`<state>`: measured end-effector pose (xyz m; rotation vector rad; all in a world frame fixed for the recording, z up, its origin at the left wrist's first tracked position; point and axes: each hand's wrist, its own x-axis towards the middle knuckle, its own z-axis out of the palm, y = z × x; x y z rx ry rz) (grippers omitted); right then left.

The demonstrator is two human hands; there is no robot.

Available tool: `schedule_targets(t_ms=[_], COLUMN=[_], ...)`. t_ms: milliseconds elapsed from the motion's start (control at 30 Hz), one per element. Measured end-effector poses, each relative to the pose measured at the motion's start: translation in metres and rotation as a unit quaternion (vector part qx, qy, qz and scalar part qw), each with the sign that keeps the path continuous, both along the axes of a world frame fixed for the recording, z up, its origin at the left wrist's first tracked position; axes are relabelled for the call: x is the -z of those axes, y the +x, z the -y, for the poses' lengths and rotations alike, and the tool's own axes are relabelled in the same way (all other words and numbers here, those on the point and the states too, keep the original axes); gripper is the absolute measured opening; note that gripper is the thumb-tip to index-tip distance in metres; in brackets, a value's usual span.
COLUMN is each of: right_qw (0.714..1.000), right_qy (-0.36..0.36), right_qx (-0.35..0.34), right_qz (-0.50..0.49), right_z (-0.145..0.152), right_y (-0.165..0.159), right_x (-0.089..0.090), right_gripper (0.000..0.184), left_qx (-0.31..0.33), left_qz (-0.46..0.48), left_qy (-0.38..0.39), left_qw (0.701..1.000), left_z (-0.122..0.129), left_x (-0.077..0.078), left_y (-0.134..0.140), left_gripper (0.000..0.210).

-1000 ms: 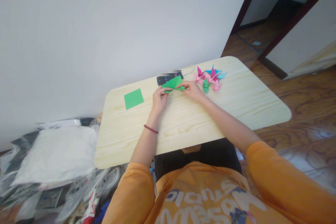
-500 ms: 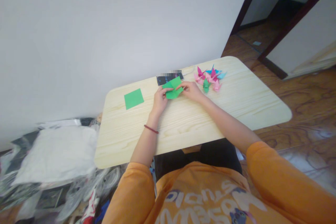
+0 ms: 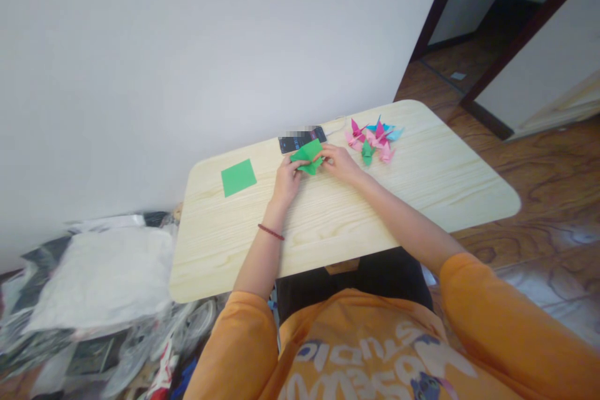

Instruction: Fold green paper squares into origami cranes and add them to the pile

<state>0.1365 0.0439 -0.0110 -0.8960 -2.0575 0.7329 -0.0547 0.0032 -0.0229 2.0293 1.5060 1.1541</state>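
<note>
A creased sheet of green origami paper [image 3: 309, 151] is held between both hands over the table, its sides drawn inward and its near part folded into points. My left hand [image 3: 287, 180] pinches its left side. On the right side, my right hand [image 3: 340, 162] grips the edge between thumb and fingers. Some fingertips are hidden by the paper. To the left lies a flat green paper square [image 3: 239, 177]. Right of my right hand sits a cluster of folded paper cranes [image 3: 379, 134] in pink, magenta and blue, with a green folded piece [image 3: 367, 152] at its front.
A phone [image 3: 290, 144] with a white cable [image 3: 335, 132] lies just behind the held paper, near the wall. The pale wooden table [image 3: 225, 244] has rounded corners. Left of it, a white plastic-wrapped package [image 3: 103, 275] lies among other bags. A doorway opens at the far right.
Both hands have pressed the green paper's sides inward, so it looks narrower and more folded, with points at its near edge. The flat square and cranes stay where they were.
</note>
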Motion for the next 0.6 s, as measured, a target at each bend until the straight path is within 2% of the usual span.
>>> schedule_targets(t_ms=[200, 300, 367, 500, 533, 600], right_qw=[0.998, 0.998, 0.998, 0.999, 0.999, 0.999], right_qy=[0.026, 0.030, 0.022, -0.009, -0.014, -0.015], right_qx=[-0.007, -0.004, 0.002, 0.024, 0.031, 0.037], right_qz=[0.051, 0.064, 0.055, 0.020, 0.014, 0.012], right_z=[0.005, 0.010, 0.012, 0.015, 0.015, 0.014], right_y=[-0.003, -0.005, -0.006, -0.007, -0.008, -0.008], right_x=[-0.002, -0.005, -0.006, -0.006, -0.005, -0.003], right_gripper=[0.028, 0.024, 0.028, 0.055, 0.056, 0.045], left_qx=[-0.017, -0.046, -0.057, -0.054, -0.053, -0.048], left_qz=[0.015, 0.026, 0.038, 0.095, 0.109, 0.137], left_qy=[-0.012, -0.019, -0.021, -0.027, -0.031, -0.040], left_qw=[1.000, 0.998, 0.997, 0.994, 0.992, 0.989], left_z=[0.006, 0.009, 0.011, 0.011, 0.011, 0.010], left_x=[-0.005, -0.007, -0.006, -0.002, -0.002, -0.001], left_y=[0.003, 0.007, 0.009, 0.013, 0.014, 0.016], left_gripper=[0.039, 0.052, 0.064, 0.074, 0.074, 0.073])
